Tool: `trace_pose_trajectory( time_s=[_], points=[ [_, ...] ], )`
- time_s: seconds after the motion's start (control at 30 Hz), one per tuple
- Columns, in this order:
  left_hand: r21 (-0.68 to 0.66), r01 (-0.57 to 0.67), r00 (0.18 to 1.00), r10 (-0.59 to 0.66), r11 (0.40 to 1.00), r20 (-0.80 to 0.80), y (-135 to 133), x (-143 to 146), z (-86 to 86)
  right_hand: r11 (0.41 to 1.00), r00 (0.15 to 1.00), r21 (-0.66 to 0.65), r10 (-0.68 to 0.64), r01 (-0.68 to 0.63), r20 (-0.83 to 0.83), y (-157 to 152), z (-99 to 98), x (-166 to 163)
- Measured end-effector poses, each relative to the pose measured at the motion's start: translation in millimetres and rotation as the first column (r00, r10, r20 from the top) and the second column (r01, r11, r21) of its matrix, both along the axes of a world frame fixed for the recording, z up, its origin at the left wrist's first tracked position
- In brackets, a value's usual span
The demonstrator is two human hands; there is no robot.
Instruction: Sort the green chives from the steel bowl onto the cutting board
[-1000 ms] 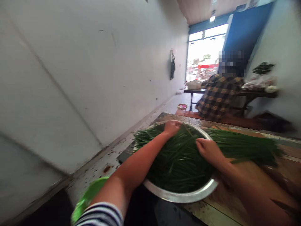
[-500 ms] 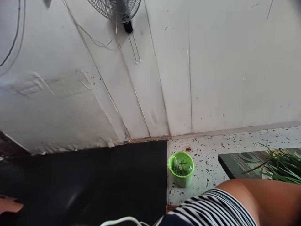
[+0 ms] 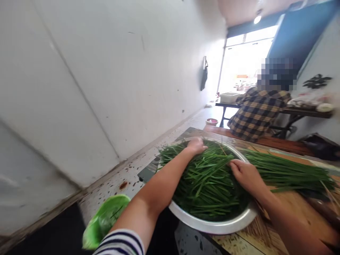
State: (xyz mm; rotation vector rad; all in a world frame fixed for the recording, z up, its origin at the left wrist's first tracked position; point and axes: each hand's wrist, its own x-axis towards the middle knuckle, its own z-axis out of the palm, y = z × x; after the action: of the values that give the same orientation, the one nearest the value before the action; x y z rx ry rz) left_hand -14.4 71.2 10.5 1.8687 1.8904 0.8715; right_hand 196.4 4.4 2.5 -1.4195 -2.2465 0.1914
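Observation:
A wide metal basin (image 3: pixel 212 227) full of long green garlic chives (image 3: pixel 204 180) sits at the table edge before me. My left hand (image 3: pixel 196 146) is closed at the basin's far side, its fingers curled on the chives. At the right inner side, my right hand (image 3: pixel 243 173) is closed with its fingertips on chive leaves, close by the rim. Its fingers are partly hidden. To the right, a bundle of longer chives (image 3: pixel 292 171) lies on a wooden board (image 3: pixel 294 209).
A green lined bin (image 3: pixel 92 226) stands on the floor at lower left. A white wall (image 3: pixel 148 88) runs along the left. Ahead, a person in a plaid shirt (image 3: pixel 257 113) sits on a bench (image 3: pixel 276 144) at another table. A small red bucket (image 3: pixel 211 122) is on the floor.
My view has swung right from the wall and fan to the table. Both hands and the basin of chives are now in sight; the bin has shifted to lower left.

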Motion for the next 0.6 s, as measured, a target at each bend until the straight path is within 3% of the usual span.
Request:
trace_pose_trajectory(
  time_s=[0.07, 0.13, 0.37, 0.6],
  points=[
    [-0.073, 0.019, 0.984, -0.032, 0.997, -0.173, 4.6, -4.4, -2.4, 0.996, 0.999, -0.075, -0.042, 0.043, 0.024, -3.4, 0.8, -4.3],
    [-0.056, 0.013, 0.979, -0.024, 0.998, -0.203, 5.3, -15.2, -3.7, 0.993, 0.999, -0.105, -0.044, 0.046, 0.022, -3.8, 0.7, -11.8],
    [0.043, 0.044, 0.999, -0.044, 0.998, 0.003, -2.5, -17.3, 3.3, 0.993, 1.0, -0.118, -0.012, 0.014, 0.014, -8.2, 3.7, -20.3],
    [-0.054, 0.108, 0.962, -0.091, 0.993, 0.256, -12.3, -14.7, 13.6, 0.998, 1.0, -0.069, -0.003, 0.003, 0.002, -9.3, -1.7, -22.9]
  ],
)
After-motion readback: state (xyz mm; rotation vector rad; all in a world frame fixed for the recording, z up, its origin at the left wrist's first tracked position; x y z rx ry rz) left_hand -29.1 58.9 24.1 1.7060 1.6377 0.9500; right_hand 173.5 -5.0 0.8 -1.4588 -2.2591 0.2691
